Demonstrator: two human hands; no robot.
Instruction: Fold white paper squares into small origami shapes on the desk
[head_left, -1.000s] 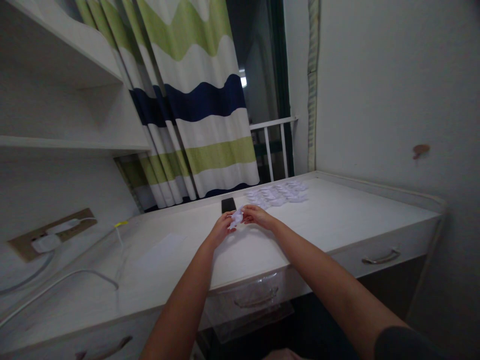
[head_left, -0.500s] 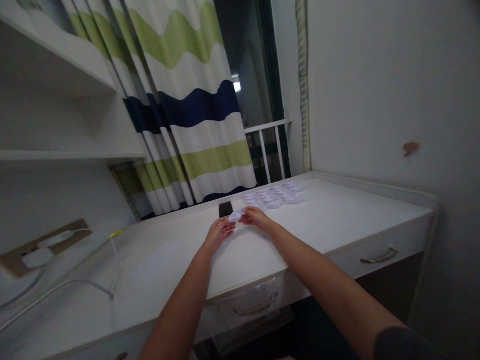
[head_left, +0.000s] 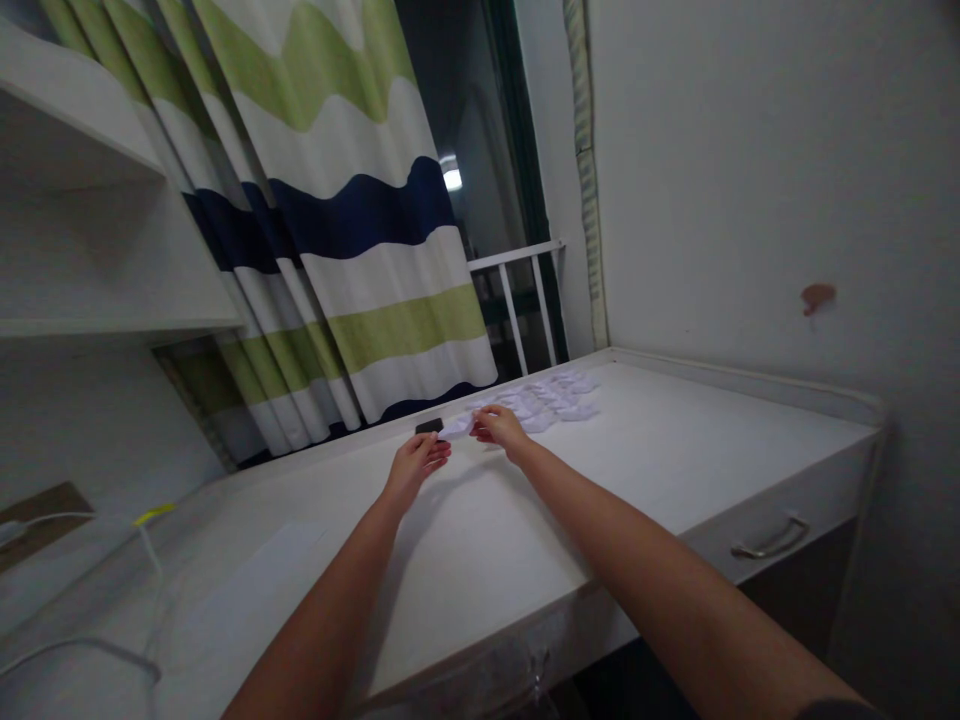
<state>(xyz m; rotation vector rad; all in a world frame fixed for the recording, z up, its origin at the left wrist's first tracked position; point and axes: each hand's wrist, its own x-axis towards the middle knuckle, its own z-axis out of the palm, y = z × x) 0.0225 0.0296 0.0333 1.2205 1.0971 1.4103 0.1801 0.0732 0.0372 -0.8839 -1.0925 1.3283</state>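
Observation:
Between my two hands, a small white folded paper piece [head_left: 456,428] is held up over the desk, in front of a dark phone-like object [head_left: 430,426]. My left hand [head_left: 417,466] pinches its left end, the other fingers loosely spread. At the right end, the thumb and fingertips of my right hand [head_left: 498,430] are closed on it. Just beyond my right hand lie several similar white folded paper pieces [head_left: 562,400], grouped in rows near the back of the desk. Their exact folds are too small to make out.
The white desk [head_left: 645,450] has a raised back edge and a drawer handle [head_left: 771,540] at right. Flat white paper [head_left: 259,575] lies at left, near a white cable [head_left: 97,645]. A shelf [head_left: 112,240] overhangs the left side; a striped curtain [head_left: 375,260] hangs behind.
The view has shifted and tilted slightly. Both hands, still holding the white paper piece, have risen a little, and the piece now covers part of the dark object's right side.

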